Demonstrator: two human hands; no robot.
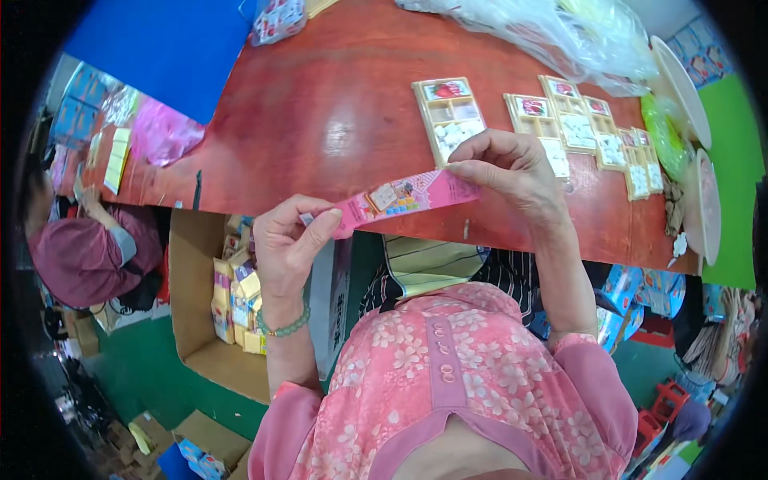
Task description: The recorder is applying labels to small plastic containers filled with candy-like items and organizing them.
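Red table [336, 104], green floor [144, 360]; co-worker [92, 256] apparently seated; pink strip [454, 188] held.

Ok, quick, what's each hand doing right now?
Left hand: closed, holding one end of the pink strip.
Right hand: closed, holding its other end.

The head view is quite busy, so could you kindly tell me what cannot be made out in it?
In the head view:
- Pink printed strip: underside, turned away; parts of its ends, under the fingers of the left hand and right hand.
- Nearest tray: part of its lower end, behind the right hand.
- Cardboard box: bottom, under packs.
- Co-worker's handwork at left: too small.
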